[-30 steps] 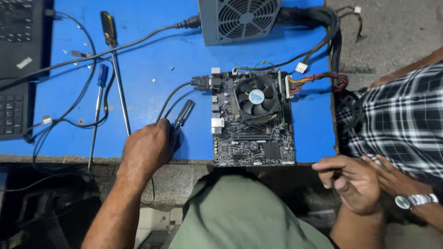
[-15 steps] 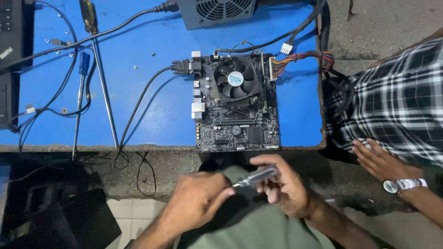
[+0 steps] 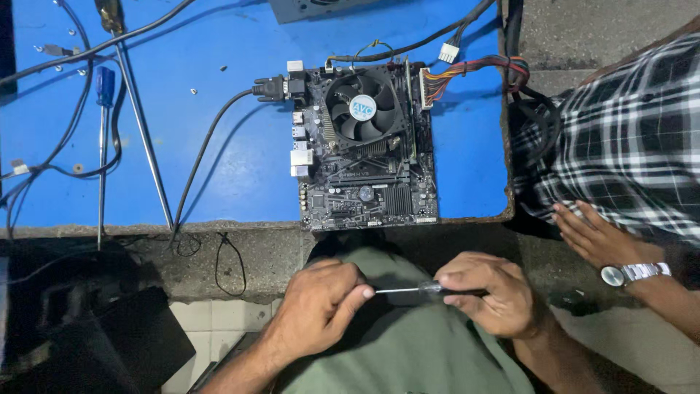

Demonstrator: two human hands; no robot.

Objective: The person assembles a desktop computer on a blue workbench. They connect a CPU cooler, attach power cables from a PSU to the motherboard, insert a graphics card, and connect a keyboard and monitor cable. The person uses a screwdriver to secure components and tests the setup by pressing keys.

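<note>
Small screwdriver (image 3: 426, 289): held level over the person's lap, below the near edge of the desk (image 3: 240, 182), shaft pointing to the person's left. Right hand (image 3: 488, 292): grip closed around the dark handle, fingers curled over it. Left hand (image 3: 321, 303): fingers closed, thumb and forefinger pinching the metal tip of the shaft. Both hands are off the desk, in front of green trousers (image 3: 408, 350).

Motherboard (image 3: 368, 146): lies flat on the blue desk just above the hands, its near edge slightly overhanging the desk edge. Round cooling fan (image 3: 362, 108) sits on its far half. Bundle of coloured wires (image 3: 470, 73) plugs into its right side; a black cable (image 3: 211, 146) with a connector plugs into its left side and runs down across the desk to the edge.

Left part of desk: a long screwdriver (image 3: 138, 124) with a thin metal shaft lies at a slant, and a blue-handled screwdriver (image 3: 104, 138) lies beside it, nearly upright in the view, its shaft tip past the desk edge. Thin dark wires loop around both.

Right of view: another person in a checked shirt (image 3: 627, 131), one hand (image 3: 594, 237) resting open with fingers extended, a metal wristwatch (image 3: 631, 273) on the wrist. That hand is well apart from the small screwdriver.
</note>
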